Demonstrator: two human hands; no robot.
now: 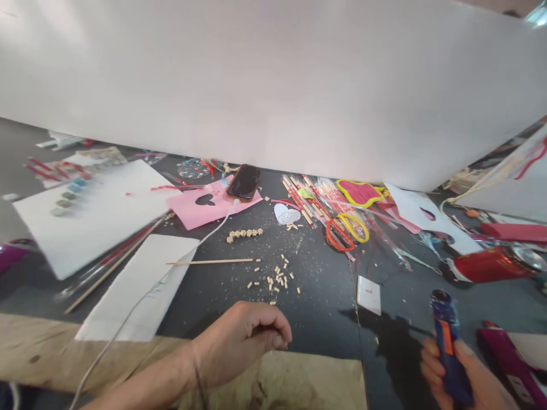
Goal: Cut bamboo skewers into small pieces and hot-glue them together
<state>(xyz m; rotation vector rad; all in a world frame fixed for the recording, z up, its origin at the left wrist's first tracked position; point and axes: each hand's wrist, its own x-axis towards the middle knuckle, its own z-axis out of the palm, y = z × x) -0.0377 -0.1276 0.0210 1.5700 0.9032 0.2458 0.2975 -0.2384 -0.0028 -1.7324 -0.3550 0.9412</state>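
Cut stick pieces (280, 279) are seen at one o'clock from the nearer left hand (245, 335), its fingers curled toward the thumb; whether anything is pinched cannot be told. A dark-blue tool (449, 364), its long axis roughly twelve-to-six, is gripped by the right hand (476, 367).

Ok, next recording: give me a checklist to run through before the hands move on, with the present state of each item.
1. Blue tool gripped by the right hand: ok.
2. Piece held in the left hand: cannot tell; the curled fingers hide it.
3. Small cut pieces gathered together: not ok, scattered loose on the dark table.
4. Thin stick set down: ok, one end over the white paper.
5. White cable clear of that paper: not ok, it crosses it.
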